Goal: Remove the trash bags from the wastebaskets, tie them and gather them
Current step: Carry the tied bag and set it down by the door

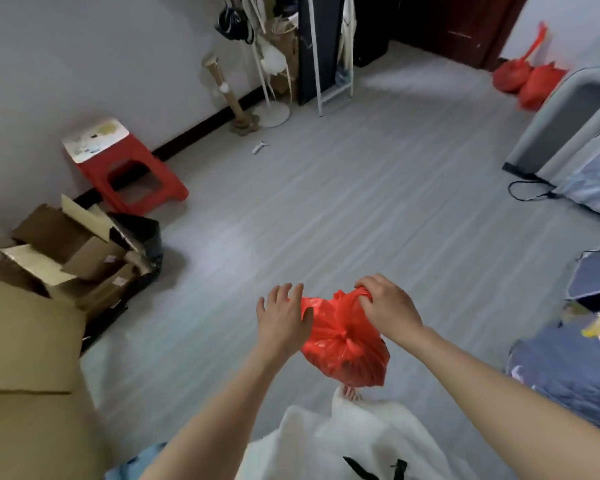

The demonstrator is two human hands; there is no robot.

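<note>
Near centre, held above the floor: small red plastic trash bag (343, 344), first knot visible at its neck. Right hand (388, 306) fist closed on one loose handle end of the bag, knuckles up, forearm coming in from near right. Left hand (284, 320) open, fingers spread, palm against the bag's left side, thumb touching plastic but not gripping; forearm from near left. Step looks like finishing the tie: judgement — left should catch the other loose end, cross w/ right's end & pull tight over the existing knot, keeping the bag off the floor so nothing spills. Left mid: flattened brown cardboard boxes (73, 254), red plastic stool (125, 164) by the wall. Far right, by the dark door: two tied red plastic bags (527, 81) on the floor, prob the gather spot; held bag is well apart from them.
</note>
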